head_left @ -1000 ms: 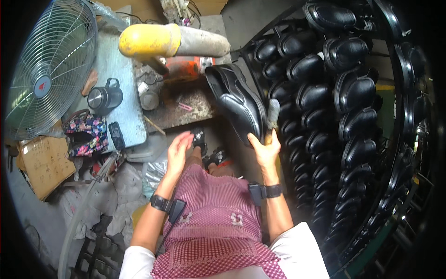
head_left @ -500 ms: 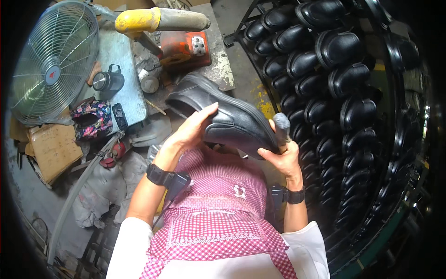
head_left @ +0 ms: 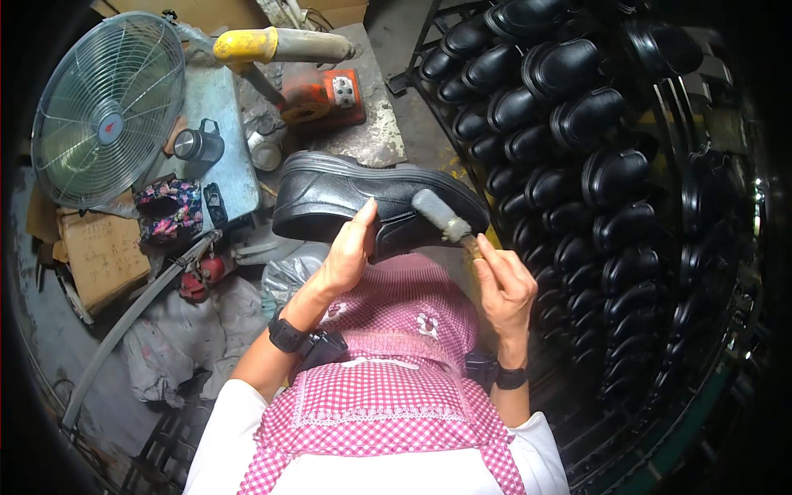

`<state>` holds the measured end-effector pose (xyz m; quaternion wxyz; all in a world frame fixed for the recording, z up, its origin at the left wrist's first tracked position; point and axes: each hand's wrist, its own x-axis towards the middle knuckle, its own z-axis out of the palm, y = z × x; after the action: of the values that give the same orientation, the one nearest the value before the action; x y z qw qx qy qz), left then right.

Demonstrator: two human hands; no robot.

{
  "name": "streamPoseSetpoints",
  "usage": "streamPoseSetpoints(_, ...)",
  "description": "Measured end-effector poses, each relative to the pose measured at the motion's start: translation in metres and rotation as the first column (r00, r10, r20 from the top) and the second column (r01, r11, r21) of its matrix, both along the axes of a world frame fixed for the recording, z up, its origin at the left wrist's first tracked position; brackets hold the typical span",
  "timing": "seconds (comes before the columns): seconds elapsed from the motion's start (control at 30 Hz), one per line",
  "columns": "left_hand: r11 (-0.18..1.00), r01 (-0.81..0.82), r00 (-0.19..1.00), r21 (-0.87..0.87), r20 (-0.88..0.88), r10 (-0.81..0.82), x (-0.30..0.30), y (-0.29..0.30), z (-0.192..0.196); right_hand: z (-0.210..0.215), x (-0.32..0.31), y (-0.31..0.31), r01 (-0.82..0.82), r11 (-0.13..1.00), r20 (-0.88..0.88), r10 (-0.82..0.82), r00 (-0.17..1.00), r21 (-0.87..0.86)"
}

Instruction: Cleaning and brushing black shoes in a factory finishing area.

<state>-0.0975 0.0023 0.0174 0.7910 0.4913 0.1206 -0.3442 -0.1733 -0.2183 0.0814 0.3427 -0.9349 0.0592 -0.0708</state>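
A black leather shoe (head_left: pixel 326 194) lies on its side in the air before me, its thick ridged sole turned to the far side and its toe to the right. My left hand (head_left: pixel 348 254) grips it from the near side at the opening, with some fingers hidden behind the leather. Closed round the thin brown handle of a short tool with a grey, padded-looking head (head_left: pixel 436 213) is my right hand (head_left: pixel 505 285). That head overlaps the shoe's upper near the front; whether it touches the leather is hard to tell.
Racks of black shoes (head_left: pixel 582 120) fill the right side. At the left stand a large fan (head_left: pixel 107 124) and a blue-topped table (head_left: pixel 223 99) with a dark mug (head_left: pixel 198 146). Beyond the shoe are an orange-red machine (head_left: pixel 326 103) and a yellow-ended pipe (head_left: pixel 280 45).
The shoe has rolled and levelled out, its side now facing me. My right hand has left the toe, swinging the tool's grey head leftward over the upper. My left hand keeps its hold.
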Motion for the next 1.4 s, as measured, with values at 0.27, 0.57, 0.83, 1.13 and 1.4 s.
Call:
streamPoseSetpoints(0.27,0.999,-0.043,0.999,-0.018,0.028,0.044,-0.003,-0.012,0.023,0.008,-0.005,-0.006,-0.01,0.999,0.035,0.009,0.999,0.04)
streamPoseSetpoints(0.57,0.977,-0.192,0.981,0.091,-0.015,0.194,-0.006,-0.035,0.047,0.002,-0.004,-0.025,0.058,0.998,0.049,-0.059,0.997,0.01)
streamPoseSetpoints(0.83,0.972,0.03,0.959,0.234,0.269,-0.094,-0.01,-0.024,0.043,0.015,-0.004,-0.04,-0.033,0.989,-0.001,0.033,0.999,0.142)
streamPoseSetpoints(1.13,0.895,0.172,0.929,0.412,0.236,-0.287,-0.001,-0.018,0.046,0.019,-0.01,-0.052,0.003,0.999,0.026,-0.004,1.0,0.054)
streamPoseSetpoints(1.4,0.913,0.098,0.925,0.396,0.301,-0.23,0.0,-0.034,0.061,-0.007,-0.009,-0.067,0.239,0.863,0.106,-0.316,0.943,0.445)
